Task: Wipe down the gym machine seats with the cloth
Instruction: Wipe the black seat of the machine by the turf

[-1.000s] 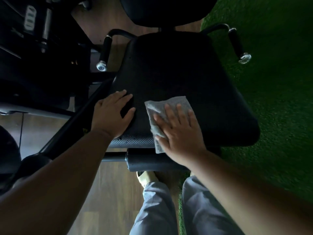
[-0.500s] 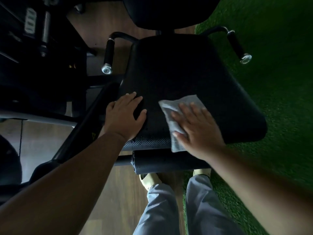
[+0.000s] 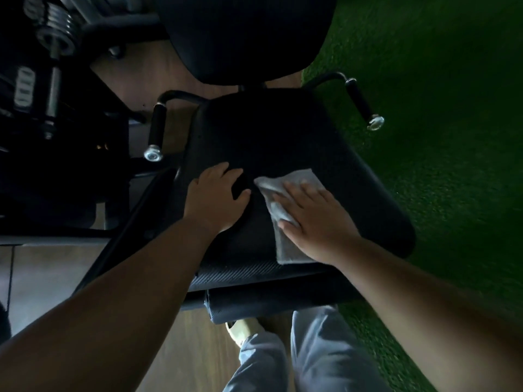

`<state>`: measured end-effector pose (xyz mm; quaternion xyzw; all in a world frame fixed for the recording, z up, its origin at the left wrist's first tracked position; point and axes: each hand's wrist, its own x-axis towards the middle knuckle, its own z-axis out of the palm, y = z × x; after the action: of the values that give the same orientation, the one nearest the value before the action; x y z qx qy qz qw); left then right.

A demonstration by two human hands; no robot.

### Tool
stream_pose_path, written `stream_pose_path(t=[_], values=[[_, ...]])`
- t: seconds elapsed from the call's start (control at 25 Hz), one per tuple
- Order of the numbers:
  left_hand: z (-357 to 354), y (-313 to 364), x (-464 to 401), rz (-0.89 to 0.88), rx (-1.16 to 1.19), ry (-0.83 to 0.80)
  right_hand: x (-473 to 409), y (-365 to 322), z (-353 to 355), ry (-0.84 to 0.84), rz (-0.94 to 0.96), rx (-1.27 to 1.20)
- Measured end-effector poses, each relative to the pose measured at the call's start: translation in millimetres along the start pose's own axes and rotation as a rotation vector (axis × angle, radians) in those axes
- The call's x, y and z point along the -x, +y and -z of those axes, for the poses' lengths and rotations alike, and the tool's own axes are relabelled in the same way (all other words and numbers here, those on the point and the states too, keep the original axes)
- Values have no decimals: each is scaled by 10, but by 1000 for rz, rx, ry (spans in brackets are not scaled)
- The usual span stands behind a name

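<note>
A black padded machine seat [image 3: 271, 131] fills the middle of the view, wider toward me. A grey cloth [image 3: 285, 247] lies on its near right part. My right hand [image 3: 314, 219] presses flat on the cloth with straight, spread fingers and covers most of it. My left hand [image 3: 216, 198] rests flat on the seat's near left part, just left of the cloth, with nothing in it.
A black backrest pad [image 3: 243, 35] rises beyond the seat. Two black side handles [image 3: 157, 128] [image 3: 363, 104] with chrome caps flank the seat. Weight plates and a dark frame [image 3: 53, 41] stand at left on wood floor. Green turf [image 3: 438, 108] lies at right. My legs [image 3: 319, 352] stand below.
Both hands and the cloth sit a little farther in on the seat than a second ago. The view has shifted, showing more of the backrest and the weight plates.
</note>
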<state>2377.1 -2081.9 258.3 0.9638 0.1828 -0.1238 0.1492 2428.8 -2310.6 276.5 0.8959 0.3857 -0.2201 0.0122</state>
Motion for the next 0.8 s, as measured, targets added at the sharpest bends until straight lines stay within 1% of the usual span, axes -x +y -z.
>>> stream_pose_path(t=[0.04, 0.08, 0.16, 0.24, 0.28, 0.32, 0.4, 0.44, 0.48, 0.52, 0.56, 0.64, 0.68, 0.72, 0.76, 0.8], values=[[-23, 57, -97, 9, -2, -19, 79, 228, 21, -15, -3, -16], [-49, 104, -182, 17, -4, -36, 89, 504, 25, -19, -68, -22], [-92, 168, -327, 33, -18, -54, -82, 950, 49, -24, -274, -45], [-110, 208, -464, 55, -27, -34, -482, 957, 96, -11, -420, -94], [-109, 221, -535, 68, -22, -21, -668, 819, 123, -6, -421, -102], [-116, 225, -587, 83, -16, -7, -800, 674, 135, -9, -359, -96], [-143, 228, -638, 105, -14, 17, -819, 597, 129, -37, -89, -74], [-147, 233, -630, 108, -15, 20, -717, 704, 135, -56, 25, -56], [-147, 245, -618, 109, -17, 16, -595, 878, 154, -61, 78, -69], [-145, 250, -609, 111, -21, 9, -521, 1079, 151, -53, 54, -93], [-142, 251, -619, 115, -24, 4, -526, 1268, 143, -67, -53, -156], [-142, 244, -650, 121, -22, 7, -755, 1491, 173, -125, -356, -395], [-145, 248, -664, 121, -21, 5, -924, 1480, 184, -120, -465, -473], [-148, 247, -678, 120, -23, 2, -1073, 1374, 192, -100, -507, -453], [-150, 246, -691, 121, -25, -2, -1196, 1241, 201, -92, -490, -356], [-151, 237, -704, 124, -27, -2, -1257, 1119, 217, -79, -429, -232]])
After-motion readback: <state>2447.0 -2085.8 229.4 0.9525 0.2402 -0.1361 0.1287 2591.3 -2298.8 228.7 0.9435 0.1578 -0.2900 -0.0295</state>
